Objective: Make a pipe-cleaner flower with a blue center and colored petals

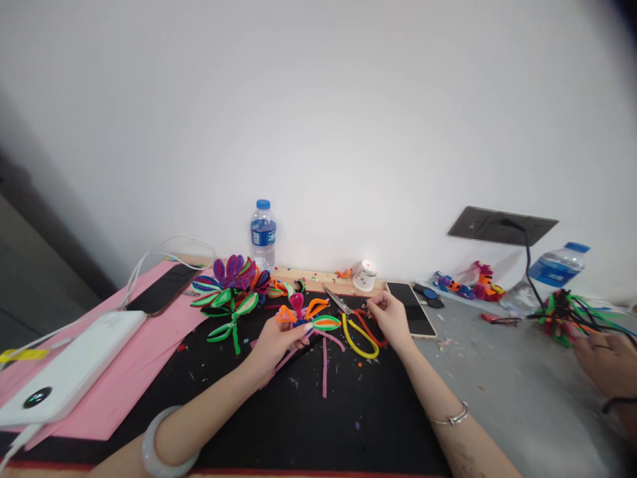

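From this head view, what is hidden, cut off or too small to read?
- Right hand: whatever its fingertips pinch by the yellow-handled scissors is too small to identify.
- Left hand: palm hides the multicoloured pipe-cleaner flower's stem grip.
- Another person's hand: cut by right edge.
- White candle cup: print too small.

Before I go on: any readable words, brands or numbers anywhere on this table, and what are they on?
No text here can be read.
Upright water bottle, blue label: too blurred.
Lying water bottle, blue label: too blurred.
Small white cup, red marking: too small.
White power bank: only a round display, no legible figures.
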Available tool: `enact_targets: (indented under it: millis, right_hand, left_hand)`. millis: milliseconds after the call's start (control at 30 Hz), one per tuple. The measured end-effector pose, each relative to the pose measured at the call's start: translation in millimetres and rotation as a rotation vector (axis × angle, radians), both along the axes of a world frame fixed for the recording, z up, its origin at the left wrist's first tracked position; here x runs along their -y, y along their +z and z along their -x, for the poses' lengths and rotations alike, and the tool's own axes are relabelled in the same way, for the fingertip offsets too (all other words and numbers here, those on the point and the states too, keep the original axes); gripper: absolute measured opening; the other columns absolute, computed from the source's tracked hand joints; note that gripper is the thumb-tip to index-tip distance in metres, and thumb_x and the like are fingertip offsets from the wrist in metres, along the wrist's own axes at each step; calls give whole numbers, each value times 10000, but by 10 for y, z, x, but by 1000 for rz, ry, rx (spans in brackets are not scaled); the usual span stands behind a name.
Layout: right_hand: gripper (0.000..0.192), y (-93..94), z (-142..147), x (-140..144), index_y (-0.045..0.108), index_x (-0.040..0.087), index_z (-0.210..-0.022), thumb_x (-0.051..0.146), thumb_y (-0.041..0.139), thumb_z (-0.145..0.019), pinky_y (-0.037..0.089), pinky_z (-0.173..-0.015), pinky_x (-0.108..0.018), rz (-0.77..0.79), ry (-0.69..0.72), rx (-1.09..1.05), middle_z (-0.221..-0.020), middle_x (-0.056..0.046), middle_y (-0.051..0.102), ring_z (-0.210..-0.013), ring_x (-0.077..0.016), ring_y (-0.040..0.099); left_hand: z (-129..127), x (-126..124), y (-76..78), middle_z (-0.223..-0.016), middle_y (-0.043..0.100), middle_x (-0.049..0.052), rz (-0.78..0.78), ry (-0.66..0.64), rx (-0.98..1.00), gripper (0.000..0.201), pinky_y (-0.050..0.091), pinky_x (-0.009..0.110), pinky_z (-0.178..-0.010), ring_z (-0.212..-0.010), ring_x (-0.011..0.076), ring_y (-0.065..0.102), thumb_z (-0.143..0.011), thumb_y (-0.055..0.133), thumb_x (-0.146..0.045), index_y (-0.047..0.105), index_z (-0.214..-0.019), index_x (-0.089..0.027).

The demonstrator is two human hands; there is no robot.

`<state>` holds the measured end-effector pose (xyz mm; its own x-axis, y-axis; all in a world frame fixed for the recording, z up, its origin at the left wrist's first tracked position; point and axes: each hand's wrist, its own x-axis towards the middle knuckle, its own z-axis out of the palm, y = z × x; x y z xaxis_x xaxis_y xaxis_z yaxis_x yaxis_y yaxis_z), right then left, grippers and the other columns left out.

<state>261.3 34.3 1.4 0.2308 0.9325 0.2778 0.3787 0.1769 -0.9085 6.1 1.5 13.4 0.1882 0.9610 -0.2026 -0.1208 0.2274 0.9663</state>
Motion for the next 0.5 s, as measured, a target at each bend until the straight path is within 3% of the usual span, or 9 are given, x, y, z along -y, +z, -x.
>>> enact_targets:
  millis: [233, 500]
  right_hand:
    - [216, 0, 33, 23, 430, 203, -638, 337, 592, -688, 446, -453, -263, 18, 2, 72, -487, 11, 548, -444, -146, 537]
    - [240, 41, 90, 56, 388, 225, -795, 324, 581, -692, 433, -460, -255, -12, 49, 70, -518, 53, 537, -425, -136, 519]
  left_hand:
    - [-12, 19, 45, -542, 586, -3, 5, 14, 13, 270, 418, 194, -499, -491, 92, 536, -583, 720, -335, 568, -629, -117]
    - [-3, 15, 32, -540, 581, -13, 4, 8, 27, 271, 419, 188, -501, -489, 83, 530, -583, 722, -333, 565, -639, -120]
